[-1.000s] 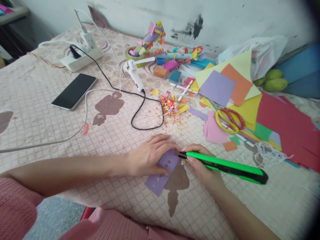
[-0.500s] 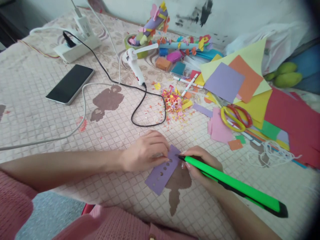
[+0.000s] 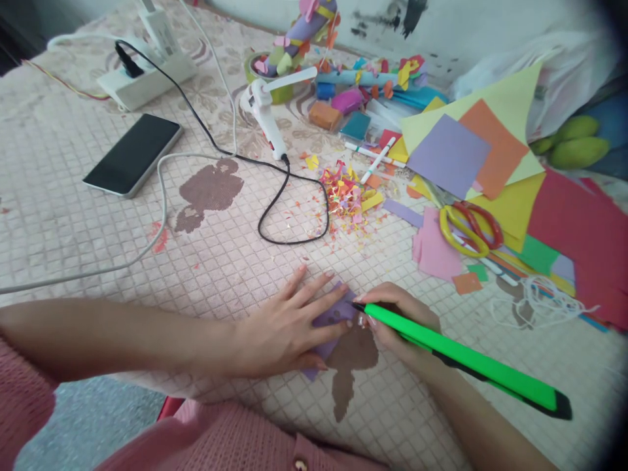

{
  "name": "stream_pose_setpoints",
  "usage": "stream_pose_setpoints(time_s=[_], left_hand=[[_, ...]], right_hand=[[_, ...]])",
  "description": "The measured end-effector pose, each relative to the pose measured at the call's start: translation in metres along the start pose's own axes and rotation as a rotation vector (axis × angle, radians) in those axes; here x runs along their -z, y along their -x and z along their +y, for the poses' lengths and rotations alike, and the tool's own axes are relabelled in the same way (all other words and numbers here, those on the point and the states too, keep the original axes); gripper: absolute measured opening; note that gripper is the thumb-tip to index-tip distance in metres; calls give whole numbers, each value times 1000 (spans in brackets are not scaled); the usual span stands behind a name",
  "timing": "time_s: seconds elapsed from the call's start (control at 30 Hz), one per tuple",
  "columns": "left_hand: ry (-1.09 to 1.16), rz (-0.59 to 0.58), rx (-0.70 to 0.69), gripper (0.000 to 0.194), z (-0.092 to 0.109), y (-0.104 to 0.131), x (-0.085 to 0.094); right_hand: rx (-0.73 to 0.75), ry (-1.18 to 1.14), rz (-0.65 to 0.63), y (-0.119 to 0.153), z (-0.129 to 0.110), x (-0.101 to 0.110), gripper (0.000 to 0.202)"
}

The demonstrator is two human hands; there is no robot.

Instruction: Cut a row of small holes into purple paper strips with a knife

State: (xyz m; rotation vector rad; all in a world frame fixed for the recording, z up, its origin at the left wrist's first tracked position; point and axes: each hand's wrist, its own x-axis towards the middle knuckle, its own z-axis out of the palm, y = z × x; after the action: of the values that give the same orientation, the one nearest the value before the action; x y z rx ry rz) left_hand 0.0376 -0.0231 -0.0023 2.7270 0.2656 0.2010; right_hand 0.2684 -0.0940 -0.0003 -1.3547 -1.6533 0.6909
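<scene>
on the quilted pink cloth (image 3: 98, 261) by a scuffed white wall (image 3: 490, 19), left hand (image 3: 284, 327) spread flat on purple paper (image 3: 333, 314); right hand (image 3: 397, 320) pinching green cutter (image 3: 466, 360)

A home, set up for paper craft. Quilted pink bedspread (image 3: 73, 216) with brown appliqué figures as the work surface, against a scuffed, paint-marked wall (image 3: 490, 26). White power strip (image 3: 147, 78) with chargers plugged in, smartphone (image 3: 131, 154) lying beside a cable. Hot glue gun (image 3: 267, 118) on its stand, scissors (image 3: 468, 226) with red and yellow handles, loose sheets of coloured paper (image 3: 471, 154), heap of paper scraps (image 3: 346, 193). Green mangoes (image 3: 572, 144) by a plastic bag at the far edge.
</scene>
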Motion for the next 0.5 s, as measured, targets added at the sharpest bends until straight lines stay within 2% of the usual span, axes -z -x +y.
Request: stream_pose_setpoints(time_s=[0.27,0.5], left_hand=[[52,-12,-10,56,-4,-3,2],[72,-5,1,59,-6,-1,1]], right_hand=[[-35,-12,-83,2,9,3,26],[-18,-16,-101,3,12,3,24]])
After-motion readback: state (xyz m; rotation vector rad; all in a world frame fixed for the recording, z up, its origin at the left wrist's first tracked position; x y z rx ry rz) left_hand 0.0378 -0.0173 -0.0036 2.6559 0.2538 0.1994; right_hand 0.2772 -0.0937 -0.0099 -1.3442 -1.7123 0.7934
